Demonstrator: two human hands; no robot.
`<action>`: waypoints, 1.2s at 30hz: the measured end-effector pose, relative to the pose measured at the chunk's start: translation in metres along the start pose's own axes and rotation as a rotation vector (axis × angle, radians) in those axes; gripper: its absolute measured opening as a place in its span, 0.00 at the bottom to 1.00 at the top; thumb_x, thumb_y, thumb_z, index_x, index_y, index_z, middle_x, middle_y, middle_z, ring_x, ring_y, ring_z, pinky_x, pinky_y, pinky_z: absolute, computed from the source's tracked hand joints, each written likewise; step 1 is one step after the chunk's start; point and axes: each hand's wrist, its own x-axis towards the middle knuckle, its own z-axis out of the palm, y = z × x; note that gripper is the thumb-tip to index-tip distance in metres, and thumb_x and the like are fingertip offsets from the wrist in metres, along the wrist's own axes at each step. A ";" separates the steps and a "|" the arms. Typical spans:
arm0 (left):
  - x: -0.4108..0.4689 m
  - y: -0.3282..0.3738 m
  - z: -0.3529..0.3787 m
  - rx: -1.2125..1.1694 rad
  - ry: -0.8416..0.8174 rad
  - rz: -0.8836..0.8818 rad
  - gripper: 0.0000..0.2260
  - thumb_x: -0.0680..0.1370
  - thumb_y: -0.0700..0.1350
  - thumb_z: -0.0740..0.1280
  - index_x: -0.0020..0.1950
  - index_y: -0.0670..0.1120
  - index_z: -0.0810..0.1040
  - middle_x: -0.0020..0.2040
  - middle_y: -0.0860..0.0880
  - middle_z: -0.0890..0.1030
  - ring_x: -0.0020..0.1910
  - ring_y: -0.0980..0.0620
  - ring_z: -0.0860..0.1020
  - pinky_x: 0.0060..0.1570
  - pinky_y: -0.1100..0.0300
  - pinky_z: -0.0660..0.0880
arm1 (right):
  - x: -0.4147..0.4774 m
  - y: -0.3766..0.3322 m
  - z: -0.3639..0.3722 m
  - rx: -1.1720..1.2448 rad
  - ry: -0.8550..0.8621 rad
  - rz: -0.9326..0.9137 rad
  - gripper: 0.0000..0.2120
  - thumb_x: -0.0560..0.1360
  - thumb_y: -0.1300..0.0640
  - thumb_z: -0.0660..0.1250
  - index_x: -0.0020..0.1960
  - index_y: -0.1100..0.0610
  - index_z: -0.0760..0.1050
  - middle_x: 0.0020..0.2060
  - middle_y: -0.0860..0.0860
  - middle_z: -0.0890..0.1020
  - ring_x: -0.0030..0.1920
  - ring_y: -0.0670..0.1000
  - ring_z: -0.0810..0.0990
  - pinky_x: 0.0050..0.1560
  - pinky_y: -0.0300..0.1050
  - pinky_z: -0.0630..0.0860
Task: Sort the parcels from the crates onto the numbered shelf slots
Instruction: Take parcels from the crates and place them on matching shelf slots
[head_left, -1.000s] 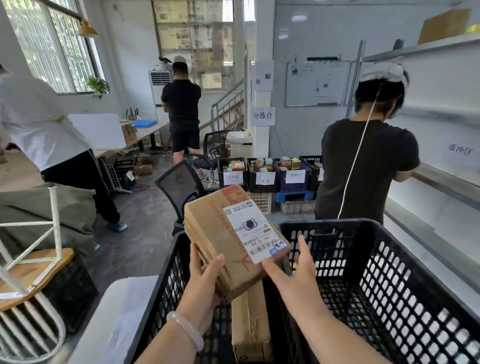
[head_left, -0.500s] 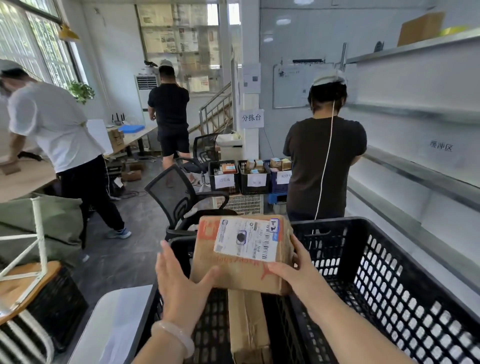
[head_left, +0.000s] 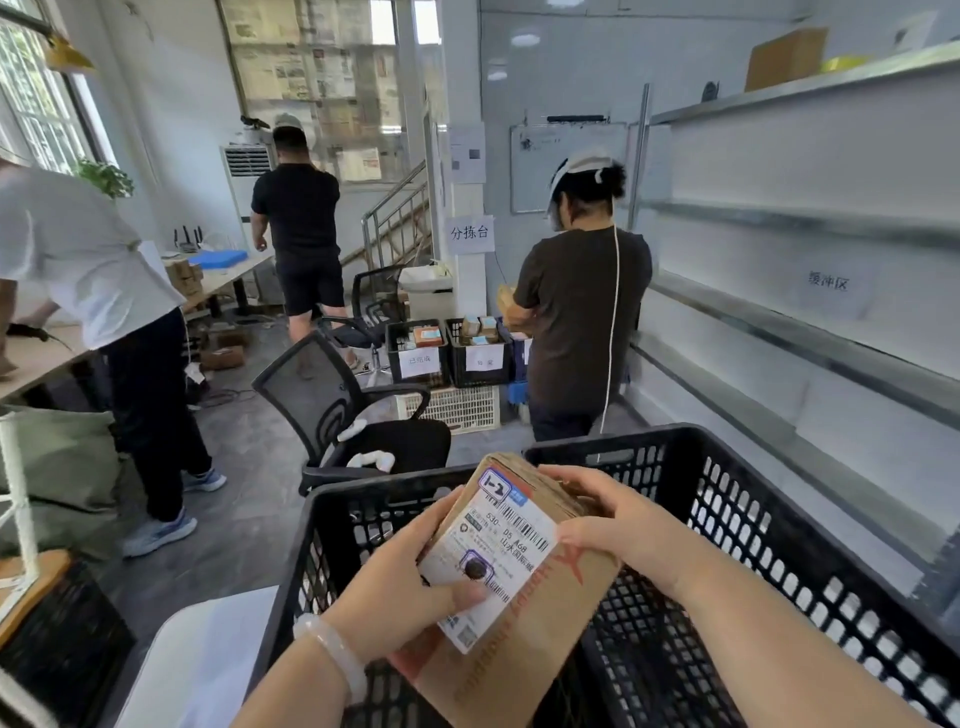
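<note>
Item, nearest: one pale, smooth bangle (head_left: 332, 649) on our left wrist.

Item: left hand (head_left: 400, 587), its grip curled round the parcel's left side, thumb pressed flat on the label.

Item: right hand (head_left: 618, 525), its grip curled over the parcel's upper right edge.

Item: one parcel (head_left: 563, 597), a brown cardboard box with red print. We hold it tilted in both hands above the join of the two crates. It bears one glossy white label (head_left: 493, 545) with barcodes and "1-2" in a corner.

Item: two black plastic crates with latticed walls, side by side: left crate (head_left: 332, 525) and right crate (head_left: 753, 530).

Item: one office chair (head_left: 317, 400) with a black mesh back.

Item: metal shelf (head_left: 810, 358) along the right wall, in several tiers.

Item: two small black crates (head_left: 418, 358) with white paper tags, holding little boxes.

Item: three persons, one in white (head_left: 88, 270) and two in dark shirts (head_left: 576, 322).
</note>
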 end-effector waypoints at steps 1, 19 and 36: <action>0.003 0.003 0.002 -0.020 0.005 0.011 0.39 0.63 0.61 0.78 0.65 0.81 0.59 0.60 0.70 0.78 0.57 0.67 0.78 0.52 0.67 0.77 | -0.003 -0.001 -0.003 0.012 0.062 -0.016 0.27 0.63 0.40 0.72 0.60 0.27 0.70 0.59 0.36 0.77 0.59 0.36 0.76 0.57 0.42 0.74; 0.089 0.164 0.130 0.055 0.116 0.246 0.27 0.69 0.57 0.77 0.61 0.73 0.66 0.46 0.80 0.74 0.42 0.72 0.79 0.38 0.67 0.76 | -0.133 0.047 -0.088 0.112 0.739 -0.084 0.46 0.72 0.49 0.73 0.69 0.23 0.41 0.71 0.30 0.60 0.71 0.39 0.63 0.72 0.52 0.65; 0.096 0.376 0.497 -0.366 -0.344 0.628 0.43 0.72 0.52 0.76 0.69 0.76 0.47 0.57 0.83 0.68 0.57 0.78 0.71 0.49 0.78 0.70 | -0.406 0.109 -0.337 -0.141 1.326 0.028 0.42 0.74 0.52 0.71 0.65 0.18 0.46 0.58 0.17 0.61 0.57 0.22 0.65 0.37 0.24 0.72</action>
